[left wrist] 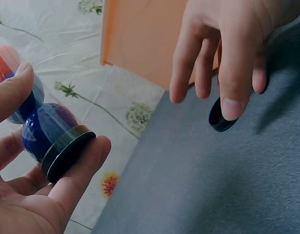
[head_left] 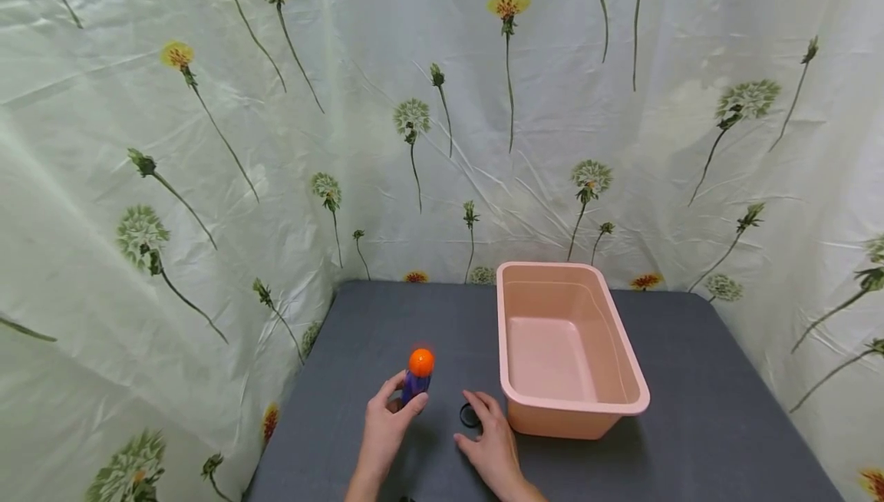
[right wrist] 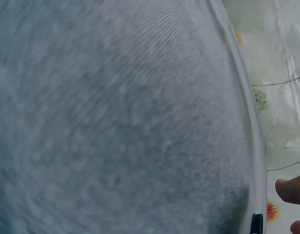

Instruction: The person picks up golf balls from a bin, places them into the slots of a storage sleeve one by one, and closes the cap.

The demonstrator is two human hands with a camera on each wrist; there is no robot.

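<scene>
My left hand grips an hourglass with two clear bulbs, a blue waist, an orange end and a black round cap on its other end. Thumb and fingers wrap its sides; in the head view the orange end points up and away. On the table beside my right hand lies a loose black ring-shaped cap. The right thumb and forefinger are spread around it, and a fingertip overlaps its rim in the left wrist view. Only the fingertips of that hand appear in the right wrist view.
A pink rectangular basin stands just right of my right hand. The dark grey table runs back to a floral curtain. A small dark object shows at the bottom edge of the head view.
</scene>
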